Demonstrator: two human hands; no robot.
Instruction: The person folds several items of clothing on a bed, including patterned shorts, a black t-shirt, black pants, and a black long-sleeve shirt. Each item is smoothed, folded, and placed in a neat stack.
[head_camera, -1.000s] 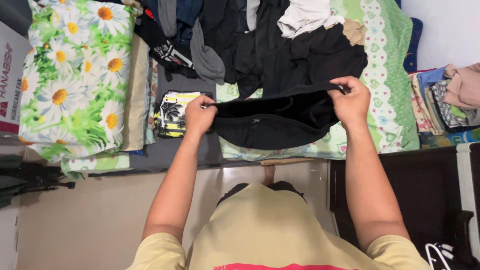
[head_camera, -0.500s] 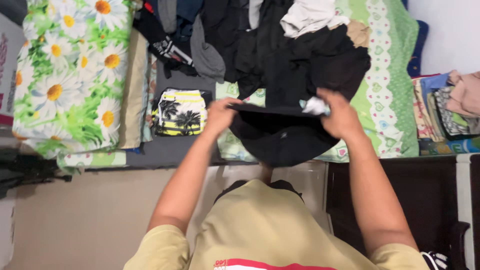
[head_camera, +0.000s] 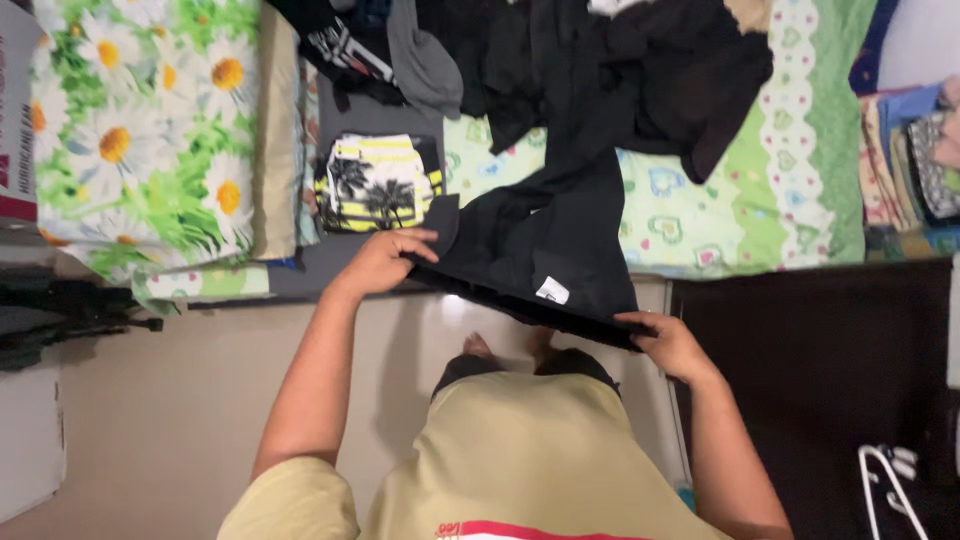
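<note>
I hold a black garment (head_camera: 540, 250) by its waistband, stretched between both hands over the near edge of the bed. My left hand (head_camera: 383, 262) grips the waistband's left end next to a folded yellow-and-black palm-print piece (head_camera: 378, 182). My right hand (head_camera: 668, 343) grips the right end, lower and nearer my body. A small white tag (head_camera: 551, 291) shows on the garment. The far end of the garment lies on the green patterned sheet (head_camera: 700, 215), reaching toward a heap of dark clothes (head_camera: 600, 60).
A daisy-print pillow (head_camera: 130, 140) lies at the left of the bed. Folded clothes (head_camera: 915, 160) are stacked at the right. A dark cabinet top (head_camera: 820, 380) stands right of me, with a white hanger (head_camera: 885, 480) near it. Beige floor (head_camera: 150, 420) lies below.
The garment was turned and pulled toward me. My right hand dropped from above the bed to its near edge. My left hand moved slightly down. The view shifted downward.
</note>
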